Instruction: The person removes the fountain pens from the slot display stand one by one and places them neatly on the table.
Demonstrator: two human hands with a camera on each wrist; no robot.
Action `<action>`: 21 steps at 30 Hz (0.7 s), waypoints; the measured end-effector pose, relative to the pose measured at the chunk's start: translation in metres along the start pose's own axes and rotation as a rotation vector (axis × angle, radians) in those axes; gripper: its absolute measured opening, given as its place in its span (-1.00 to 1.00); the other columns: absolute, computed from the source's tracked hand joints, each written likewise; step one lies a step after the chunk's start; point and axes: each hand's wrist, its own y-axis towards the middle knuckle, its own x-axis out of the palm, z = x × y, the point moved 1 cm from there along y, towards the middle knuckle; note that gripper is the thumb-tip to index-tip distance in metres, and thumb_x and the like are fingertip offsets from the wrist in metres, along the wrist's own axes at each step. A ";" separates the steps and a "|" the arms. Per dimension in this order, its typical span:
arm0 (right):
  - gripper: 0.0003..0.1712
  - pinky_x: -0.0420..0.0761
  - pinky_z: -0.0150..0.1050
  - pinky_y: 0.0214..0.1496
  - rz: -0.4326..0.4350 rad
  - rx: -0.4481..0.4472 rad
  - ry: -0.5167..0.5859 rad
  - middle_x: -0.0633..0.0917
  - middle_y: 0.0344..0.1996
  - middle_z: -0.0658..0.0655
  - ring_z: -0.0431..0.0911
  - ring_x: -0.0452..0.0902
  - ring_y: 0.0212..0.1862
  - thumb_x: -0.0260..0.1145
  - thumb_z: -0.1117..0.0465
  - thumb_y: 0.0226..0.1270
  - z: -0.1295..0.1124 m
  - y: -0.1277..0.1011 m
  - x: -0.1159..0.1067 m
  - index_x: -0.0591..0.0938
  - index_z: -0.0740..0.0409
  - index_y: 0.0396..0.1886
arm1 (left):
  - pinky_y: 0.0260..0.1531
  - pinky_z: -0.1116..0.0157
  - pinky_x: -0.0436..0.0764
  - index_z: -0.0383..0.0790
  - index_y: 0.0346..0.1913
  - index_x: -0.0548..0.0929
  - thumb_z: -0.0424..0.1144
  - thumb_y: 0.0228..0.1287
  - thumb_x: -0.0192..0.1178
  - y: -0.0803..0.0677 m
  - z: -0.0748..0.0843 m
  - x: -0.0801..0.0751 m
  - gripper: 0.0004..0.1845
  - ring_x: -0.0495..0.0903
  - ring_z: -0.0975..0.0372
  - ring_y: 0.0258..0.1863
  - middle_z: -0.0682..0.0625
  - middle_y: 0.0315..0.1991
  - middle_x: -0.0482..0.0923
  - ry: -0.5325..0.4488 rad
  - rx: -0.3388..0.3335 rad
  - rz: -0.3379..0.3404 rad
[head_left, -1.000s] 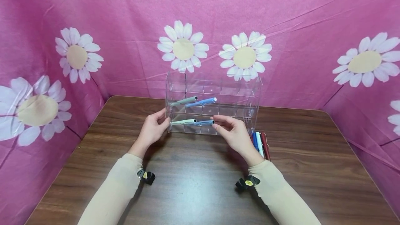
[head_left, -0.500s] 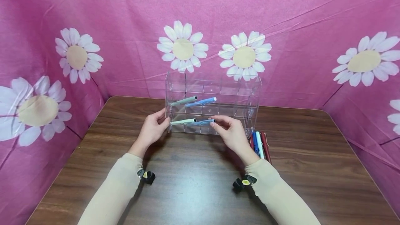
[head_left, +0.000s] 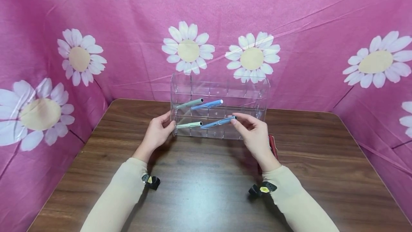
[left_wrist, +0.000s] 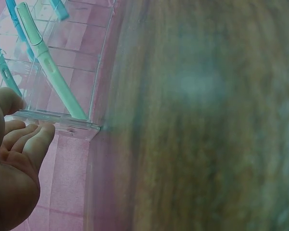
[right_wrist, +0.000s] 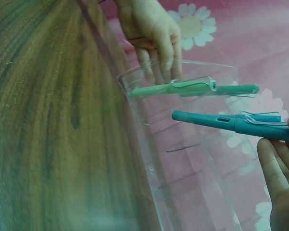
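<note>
A clear acrylic stand [head_left: 246,98] with stepped, divided rows stands at the back of the table. My left hand [head_left: 155,132] holds its left side, thumb in front of the side panel. Between thumb and fingertips, my right hand [head_left: 255,137] pinches the cap end of a blue pen [head_left: 216,122]. That pen slants up to the right in front of the lower row, and its clip and barrel show in the right wrist view [right_wrist: 231,122]. A light green pen [head_left: 189,125] leans in the lower row at left. Above it lean a grey-green pen [head_left: 190,104] and a light blue pen [head_left: 207,105].
Dark red pens [head_left: 273,146] lie on the wooden table [head_left: 199,189] right of the stand, partly hidden behind my right hand and wrist. A pink cloth [head_left: 135,28] with white daisies hangs behind and at both sides of the table.
My right hand has moved right and slightly up with the blue pen, whose cap end now sits higher. The blue and pale pens on the table are now covered. My left hand stays put.
</note>
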 end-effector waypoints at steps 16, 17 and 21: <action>-0.63 0.74 -0.49 -0.12 0.107 -0.080 0.192 0.91 -0.19 -0.14 -0.29 0.81 -0.19 0.48 0.39 0.42 -0.011 -0.001 -0.029 0.72 0.55 0.12 | 0.24 0.22 0.67 -0.40 0.51 0.51 -0.43 0.51 0.19 -0.001 0.002 -0.001 -0.45 0.69 -0.04 0.26 -0.34 0.28 0.66 0.018 -0.009 0.000; -0.64 0.73 -0.50 -0.15 0.118 -0.078 0.191 0.91 -0.20 -0.13 -0.29 0.81 -0.21 0.48 0.40 0.42 -0.012 -0.001 -0.032 0.72 0.55 0.12 | 0.24 0.24 0.67 -0.40 0.51 0.51 -0.43 0.51 0.19 -0.001 0.002 0.000 -0.45 0.69 -0.04 0.26 -0.34 0.28 0.66 0.018 -0.008 0.002; -0.71 0.68 -0.51 -0.30 0.173 -0.059 0.158 0.90 -0.32 -0.14 -0.31 0.79 -0.32 0.45 0.45 0.42 -0.016 -0.002 -0.042 0.77 0.49 0.08 | 0.19 0.35 0.67 -0.40 0.50 0.51 -0.44 0.50 0.19 -0.001 0.002 0.000 -0.46 0.69 -0.05 0.25 -0.34 0.27 0.67 0.010 -0.001 0.001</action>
